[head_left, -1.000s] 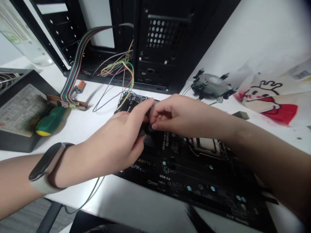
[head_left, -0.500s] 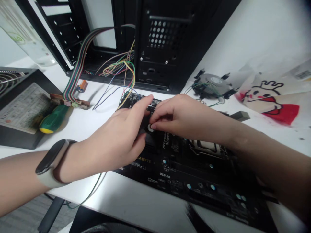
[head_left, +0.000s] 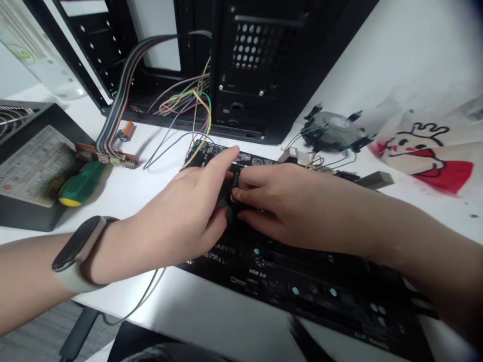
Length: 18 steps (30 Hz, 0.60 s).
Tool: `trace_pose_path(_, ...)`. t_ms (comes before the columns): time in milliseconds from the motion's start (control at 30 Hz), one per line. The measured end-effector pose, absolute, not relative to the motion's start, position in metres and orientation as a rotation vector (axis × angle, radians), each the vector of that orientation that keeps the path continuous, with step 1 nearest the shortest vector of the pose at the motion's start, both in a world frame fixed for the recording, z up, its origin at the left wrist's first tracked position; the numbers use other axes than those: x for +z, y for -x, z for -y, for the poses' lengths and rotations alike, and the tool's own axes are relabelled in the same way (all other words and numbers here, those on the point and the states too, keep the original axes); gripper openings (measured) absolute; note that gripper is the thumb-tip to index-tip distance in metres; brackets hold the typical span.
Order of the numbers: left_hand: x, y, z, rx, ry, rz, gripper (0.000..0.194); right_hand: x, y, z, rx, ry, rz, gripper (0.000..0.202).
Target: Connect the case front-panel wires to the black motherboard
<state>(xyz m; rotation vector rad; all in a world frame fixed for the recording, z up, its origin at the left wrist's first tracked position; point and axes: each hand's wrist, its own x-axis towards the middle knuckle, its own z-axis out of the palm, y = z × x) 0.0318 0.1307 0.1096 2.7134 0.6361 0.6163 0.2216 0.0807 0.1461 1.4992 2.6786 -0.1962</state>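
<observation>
A black Gigabyte motherboard [head_left: 241, 266] lies on the white table under both of my hands. My left hand [head_left: 188, 206], with a wristband tracker, rests over the board's left part. Its index finger and thumb are spread apart, and the other fingers are hidden. Beside it, my right hand [head_left: 279, 201] is bent over the board. One fingertip presses on a round silver coin cell battery [head_left: 233, 199], nearly covered by the finger. The right thumb lies lower down, apart from that fingertip. The CPU socket area is hidden beneath my right hand.
Behind the board stands an open black computer case [head_left: 256, 100] with loose coloured wires [head_left: 188, 100]. At left are a power supply [head_left: 30, 171], a green screwdriver [head_left: 83, 183] and a small port board [head_left: 130, 161]. A CPU fan [head_left: 332, 130] and a plastic bag [head_left: 426, 151] are at right.
My right hand has shifted slightly down and changed from a pinch by the coin cell battery to a fingertip pressing it, thumb apart. The left hand has stayed put.
</observation>
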Motion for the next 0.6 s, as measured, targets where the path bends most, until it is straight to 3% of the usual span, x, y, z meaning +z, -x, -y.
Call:
trace_pose_path(267,0.11,-0.033,-0.13,0.608,-2.727,-0.66,0.066,0.142,-0.216,-0.077,0.115,-1.249,-2.796,0.024)
trace_pose_path(600,0.106,-0.036,-0.13,0.622,-2.784,-0.652,0.067,0.147,-0.204,-0.072,0.16,-1.289,-2.687,0.045)
